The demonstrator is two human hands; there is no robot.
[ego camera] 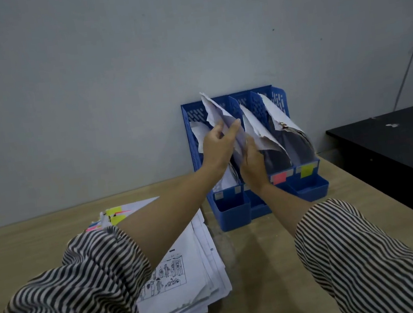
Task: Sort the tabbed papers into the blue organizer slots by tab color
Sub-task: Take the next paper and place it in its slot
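The blue organizer [310,187] stands against the wall with several slots holding white papers. A pink tab label [279,177] and a yellow tab label [306,170] mark the two right slots. My left hand [218,145] grips a white sheet [216,111] that stands upright in the second slot from the left. My right hand [253,162] holds the lower edge of the same papers just below. A stack of tabbed papers [189,275] lies on the table at the left, with yellow and pink tabs [115,215] at its far edge.
The wooden table [260,266] meets a grey wall behind the organizer. A black table [394,149] stands lower at the right. My striped sleeves cover part of the paper stack.
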